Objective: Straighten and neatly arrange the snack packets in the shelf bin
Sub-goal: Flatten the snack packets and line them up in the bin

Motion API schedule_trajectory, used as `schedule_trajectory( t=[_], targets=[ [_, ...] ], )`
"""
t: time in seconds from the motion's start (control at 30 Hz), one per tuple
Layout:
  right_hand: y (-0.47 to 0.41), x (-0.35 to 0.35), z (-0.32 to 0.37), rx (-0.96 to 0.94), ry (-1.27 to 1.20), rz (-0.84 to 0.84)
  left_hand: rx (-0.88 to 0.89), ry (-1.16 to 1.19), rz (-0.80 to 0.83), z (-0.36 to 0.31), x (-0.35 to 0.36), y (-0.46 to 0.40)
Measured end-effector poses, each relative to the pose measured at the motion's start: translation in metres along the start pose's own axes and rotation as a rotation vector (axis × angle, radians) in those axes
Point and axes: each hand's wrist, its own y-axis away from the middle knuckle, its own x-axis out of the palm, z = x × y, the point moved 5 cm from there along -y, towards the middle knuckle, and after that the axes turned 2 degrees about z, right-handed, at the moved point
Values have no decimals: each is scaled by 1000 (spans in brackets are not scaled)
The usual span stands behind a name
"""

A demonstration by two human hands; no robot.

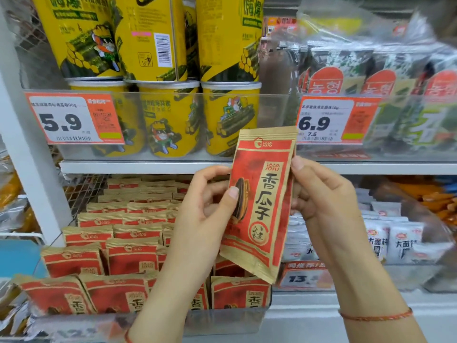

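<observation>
Your two hands, nearest item: left hand (202, 209) and right hand (321, 199), raised in front of the shelves, one on each side of a single packet. Left thumb lies across the front, over the printed seed; right fingertips pinch the opposite edge.

Held packet (262, 201): red and kraft-brown, upright, tilted slightly, top edge reaching the upper shelf rail, lower corner above the bin.

Red thread bracelet (376, 317): on your right wrist.

Shelf bin (237, 320): clear-fronted, lower shelf, directly below your hands. Matching packets (123, 253): standing in rows front to back, several leaning unevenly.

Upper shelf, left: yellow canisters (170, 120), stacked two high, behind a price tag reading 5.9 (71, 118).

Upper shelf, right: green seaweed packs (405, 100), with a tag reading 6.9 (331, 120).

Lower shelf, right of the bin: white packets (388, 241); their details are blurred.
</observation>
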Motion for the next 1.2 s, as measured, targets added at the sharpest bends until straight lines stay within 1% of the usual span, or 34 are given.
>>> schedule_trajectory(
  t=[0.07, 0.17, 0.27, 0.37, 0.57, 0.67, 0.83, 0.93, 1.0, 1.13, 1.2],
  targets=[
    [-1, 8, 2, -23, -12, 5, 28, -17, 5, -4, 4, 2],
    [-2, 20, 13, -70, -17, 31, 13, 17, 70, -10, 10, 5],
    [-2, 25, 25, -137, 22, 16, 6, 12, 144, -11, 15, 8],
    [-3, 27, 30, -186, 66, 11, 14, 32, 163, -7, 14, 5],
    [-4, 22, 23, -193, 104, 27, 22, 50, 203, -5, 12, 0],
    [-5, 17, 19, -185, 126, 41, 26, 28, 192, -3, 11, -3],
    [-4, 11, 16, -166, 177, 86, 52, -29, 138, 0, 7, -6],
    [-3, 13, 13, -143, 211, 205, 88, -26, 87, -2, 0, -7],
    [-3, 13, 7, -72, 236, 290, 116, -22, 13, -6, -9, -7],
    [1, 15, -6, 68, 287, 472, 149, 11, -196, -10, -32, -7],
    [2, 17, -12, 110, 298, 504, 148, 40, -267, -7, -41, -8]
  ],
)
